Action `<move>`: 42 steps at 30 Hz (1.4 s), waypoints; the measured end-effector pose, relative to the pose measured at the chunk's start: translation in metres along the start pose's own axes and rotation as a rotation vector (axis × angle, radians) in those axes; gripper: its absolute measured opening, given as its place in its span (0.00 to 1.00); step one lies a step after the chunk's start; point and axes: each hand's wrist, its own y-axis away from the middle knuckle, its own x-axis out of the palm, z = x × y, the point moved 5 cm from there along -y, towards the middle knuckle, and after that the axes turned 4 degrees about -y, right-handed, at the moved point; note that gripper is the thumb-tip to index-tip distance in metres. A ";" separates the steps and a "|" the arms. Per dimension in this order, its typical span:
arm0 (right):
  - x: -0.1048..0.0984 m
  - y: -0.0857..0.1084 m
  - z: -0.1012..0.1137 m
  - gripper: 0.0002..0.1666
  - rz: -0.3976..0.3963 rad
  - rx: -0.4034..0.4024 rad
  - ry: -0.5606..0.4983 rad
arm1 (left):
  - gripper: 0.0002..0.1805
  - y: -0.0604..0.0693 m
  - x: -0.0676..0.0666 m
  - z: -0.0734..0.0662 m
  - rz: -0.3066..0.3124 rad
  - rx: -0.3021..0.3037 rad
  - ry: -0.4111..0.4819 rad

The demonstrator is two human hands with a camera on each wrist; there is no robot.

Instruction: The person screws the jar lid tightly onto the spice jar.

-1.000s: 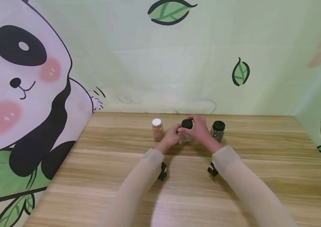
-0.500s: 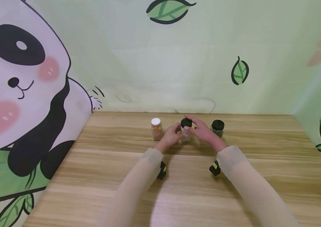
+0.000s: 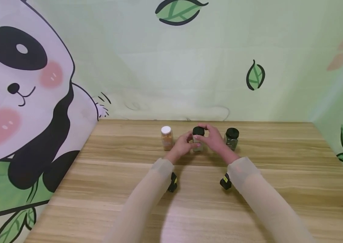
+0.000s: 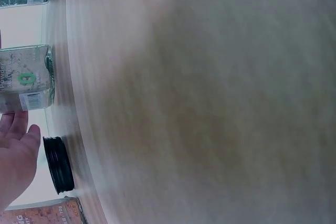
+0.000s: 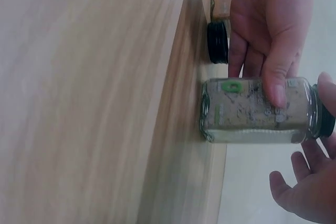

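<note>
A clear glass spice jar (image 3: 198, 146) with pale powder stands upright on the table between both hands. My left hand (image 3: 184, 145) grips its body from the left, thumb across the front in the right wrist view. At the top, my right hand (image 3: 215, 140) has its thumb and fingers round the black lid (image 3: 198, 131). To the left stands a jar of orange contents (image 3: 167, 141) with a white top. To the right is a jar of dark green contents (image 3: 231, 142) under a black lid. A loose black lid (image 5: 217, 43) lies between the orange jar and my left hand.
The jars stand toward the back of the wooden table (image 3: 122, 189), near a green wall sheet (image 3: 129, 60) printed with a panda and leaves. Black wrist cameras (image 3: 226, 182) hang under both sleeves.
My right hand and wrist shift slightly outward and back while the fingers stay at the lid. The left hand keeps its grip, and the jar stays in place.
</note>
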 end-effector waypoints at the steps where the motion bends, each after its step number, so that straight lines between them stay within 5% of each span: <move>1: 0.001 0.000 0.000 0.34 -0.007 0.000 -0.011 | 0.33 0.000 0.000 0.000 -0.002 0.002 -0.002; 12: 0.009 0.005 -0.010 0.45 0.061 0.042 -0.008 | 0.35 0.002 -0.002 0.002 -0.021 0.005 -0.025; 22: 0.006 0.004 0.000 0.36 0.051 -0.049 0.010 | 0.34 0.002 -0.002 0.001 -0.008 0.014 -0.001; 34: 0.001 0.005 -0.001 0.37 0.043 -0.001 0.052 | 0.34 0.000 -0.002 -0.001 -0.009 0.004 -0.005; 42: -0.012 0.030 0.005 0.41 0.057 0.071 0.097 | 0.36 0.001 -0.002 -0.002 0.000 -0.019 0.003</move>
